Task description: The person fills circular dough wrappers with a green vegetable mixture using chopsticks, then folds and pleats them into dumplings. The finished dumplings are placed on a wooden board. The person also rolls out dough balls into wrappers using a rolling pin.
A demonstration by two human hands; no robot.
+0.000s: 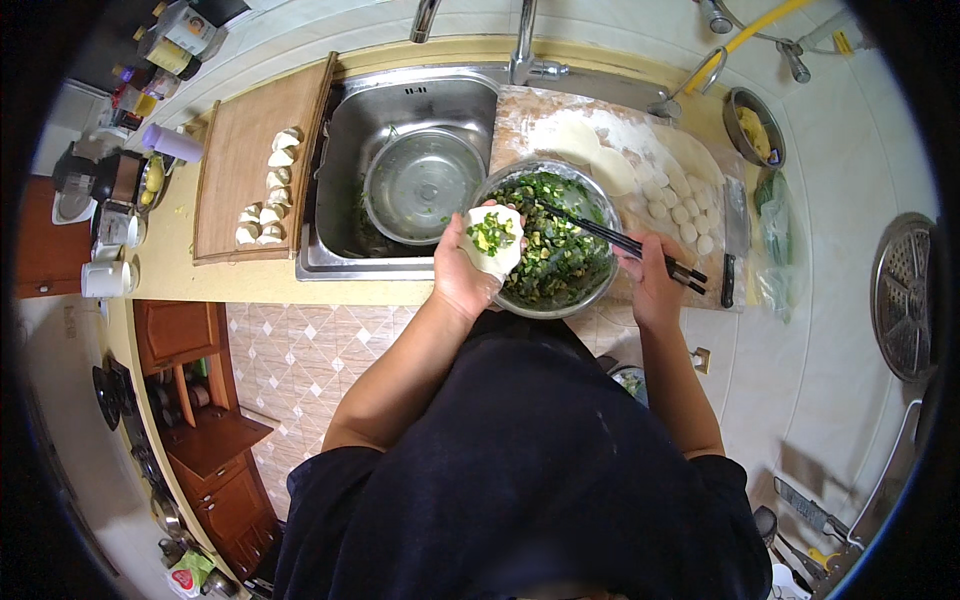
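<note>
On the palm of my left hand (469, 274) lies a round dough wrapper (493, 264) with a small heap of chopped green and yellow filling (491, 233) on it. My right hand (654, 281) grips dark chopsticks (600, 229), whose tips reach into the filling in a metal mixing bowl (559, 309). The bowl rests at the left of a floured wooden board (517, 112), just right of my left hand. Rolled wrappers (611, 171) and several small dough pieces (679, 206) lie on that board. Folded dumplings (271, 214) sit in rows on a wooden tray (232, 157).
A steel sink (341, 150) holding a metal basin (427, 187) lies between tray and board. A cleaver (736, 225) lies along the board's right edge, beside a plastic bag of green vegetables (772, 217). A metal bowl (731, 112) stands in the back right corner. The faucet (523, 60) rises behind.
</note>
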